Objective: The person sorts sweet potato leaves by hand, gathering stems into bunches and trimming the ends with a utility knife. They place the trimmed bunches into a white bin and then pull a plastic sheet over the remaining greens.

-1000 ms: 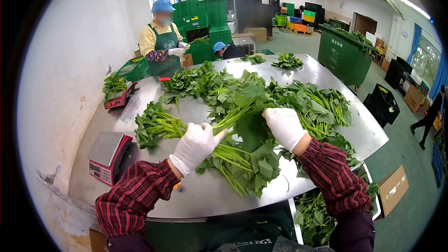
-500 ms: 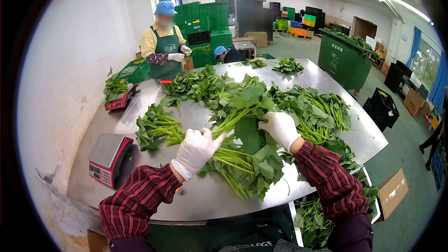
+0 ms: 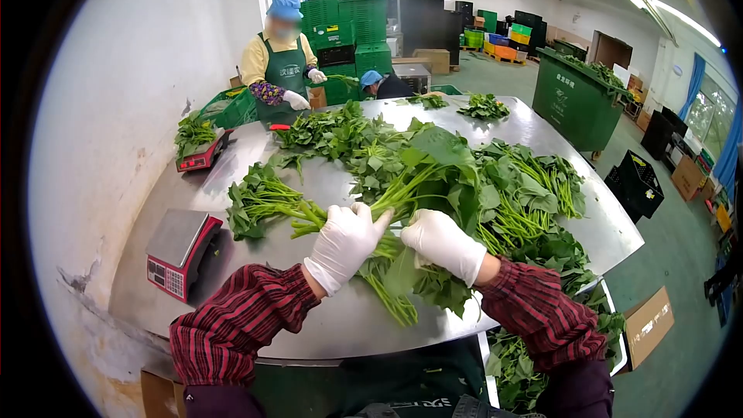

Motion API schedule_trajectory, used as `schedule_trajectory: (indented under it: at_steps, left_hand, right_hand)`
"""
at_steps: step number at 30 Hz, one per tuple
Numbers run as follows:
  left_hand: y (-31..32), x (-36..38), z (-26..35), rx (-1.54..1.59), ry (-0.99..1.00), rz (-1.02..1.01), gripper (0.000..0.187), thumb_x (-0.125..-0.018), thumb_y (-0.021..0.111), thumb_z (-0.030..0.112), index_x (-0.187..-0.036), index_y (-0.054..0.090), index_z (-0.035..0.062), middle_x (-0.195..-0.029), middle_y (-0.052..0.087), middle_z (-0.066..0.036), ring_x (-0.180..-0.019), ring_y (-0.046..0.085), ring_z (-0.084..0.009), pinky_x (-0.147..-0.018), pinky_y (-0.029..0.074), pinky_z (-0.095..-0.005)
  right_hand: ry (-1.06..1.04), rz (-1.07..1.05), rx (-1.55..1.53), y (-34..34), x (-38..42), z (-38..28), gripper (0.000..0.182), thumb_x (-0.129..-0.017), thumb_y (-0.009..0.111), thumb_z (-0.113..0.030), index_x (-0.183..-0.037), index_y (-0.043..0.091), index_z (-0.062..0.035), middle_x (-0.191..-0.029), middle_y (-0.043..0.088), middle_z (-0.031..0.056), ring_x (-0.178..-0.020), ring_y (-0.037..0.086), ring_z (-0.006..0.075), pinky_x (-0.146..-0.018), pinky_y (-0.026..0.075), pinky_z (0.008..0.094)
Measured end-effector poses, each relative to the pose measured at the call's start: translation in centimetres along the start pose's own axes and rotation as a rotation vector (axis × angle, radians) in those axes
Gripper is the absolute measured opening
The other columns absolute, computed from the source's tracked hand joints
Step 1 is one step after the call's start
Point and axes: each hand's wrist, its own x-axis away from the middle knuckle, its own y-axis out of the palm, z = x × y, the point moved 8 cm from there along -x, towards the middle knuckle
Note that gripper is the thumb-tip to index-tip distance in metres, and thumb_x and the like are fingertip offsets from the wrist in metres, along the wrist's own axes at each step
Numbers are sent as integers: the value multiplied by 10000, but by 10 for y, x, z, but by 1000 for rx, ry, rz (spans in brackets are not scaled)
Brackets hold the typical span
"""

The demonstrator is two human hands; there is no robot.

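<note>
My left hand (image 3: 346, 248), in a white glove, is closed around the stems of a bunch of leafy greens (image 3: 410, 178); the cut ends stick out to its left and the leaves spread to the upper right. Close beside it, my right hand (image 3: 445, 248), also gloved, has its fingers bent in at a large leaf (image 3: 400, 275) hanging below. Under both hands, more stems (image 3: 391, 294) lie on the metal table (image 3: 309, 333). A separate bundle (image 3: 263, 201) rests to the left, and a long heap of greens (image 3: 522, 193) stretches to the right.
Two red scales (image 3: 179, 251) (image 3: 205, 156) stand on the left. A person (image 3: 282, 70) in a green apron is behind the table; another person (image 3: 383, 85) bends low at the far edge. A white crate (image 3: 495, 387) of greens is at the lower right, a green bin (image 3: 576, 101) beyond.
My right hand has moved left and down, close to my left hand. My left hand has shifted slightly right with the bunch, whose leaves now stand higher.
</note>
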Motion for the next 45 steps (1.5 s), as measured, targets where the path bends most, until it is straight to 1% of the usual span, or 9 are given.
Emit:
schedule_trajectory:
  at_steps: [3,7,18,25,28,30,33,38,45]
  left_hand:
    - [2,-1,0,-14,-15,-40,417,-816,488,101,-1203,577,227,-657,366,-36,-523,391,-168,-509,301,-308]
    - [0,2,0,-52,-33,-48,409,-815,485,99,-1191,583,226,-660,369,-36,-527,394,-166,-517,306,-308]
    - [10,2,7,9,-65,-92,99,-818,519,166,-869,593,126,-699,472,-92,-542,482,-208,-525,347,-349]
    - [11,10,-3,134,-98,-93,385,-761,508,83,-1124,595,177,-719,441,-62,-587,466,-209,-564,355,-334]
    - [20,19,-9,68,-85,-140,530,-759,503,58,-1267,515,209,-723,427,-62,-592,455,-205,-566,363,-333]
    - [22,24,-14,40,-90,-144,549,-763,502,53,-1288,491,210,-725,416,-60,-593,449,-198,-563,367,-328]
    - [27,26,-12,57,-79,-150,543,-762,502,50,-1282,497,208,-727,419,-59,-595,451,-199,-563,366,-328]
    - [27,12,9,118,-44,-102,468,-785,496,68,-1219,548,236,-707,423,-53,-578,457,-191,-551,358,-326]
    - [20,12,10,171,-51,-89,538,-775,514,61,-1279,497,247,-701,431,-45,-545,459,-196,-531,369,-339]
  right_hand:
    - [-528,410,456,1,3,-11,217,-764,498,-117,-648,540,62,-552,574,206,-521,600,318,-525,489,408]
    - [-119,391,438,-15,-7,17,342,-769,478,-108,-1012,474,133,-647,594,266,-622,604,414,-581,491,473]
    - [-479,425,776,35,-3,-23,109,-785,525,-115,-710,525,-35,-538,558,111,-489,584,278,-475,475,369]
    - [-640,212,530,32,70,-61,116,-803,536,-124,-748,508,-27,-560,543,125,-496,576,303,-468,461,389]
    - [-579,161,623,-22,138,-48,98,-825,549,-153,-774,551,-69,-561,524,96,-483,556,279,-470,461,371]
    - [-16,5,822,-62,159,24,232,-788,651,-295,-877,659,-81,-682,608,75,-584,598,264,-517,488,342]
    - [305,461,1171,-142,200,69,528,-558,812,-412,-774,579,10,-695,567,165,-682,583,326,-617,474,378]
    - [-179,794,920,-145,202,6,107,-764,676,-141,-716,618,-64,-640,543,81,-581,559,240,-529,452,333]
    - [-603,650,867,-65,170,-61,165,-773,643,-96,-931,614,-57,-587,457,36,-510,492,188,-457,402,304]
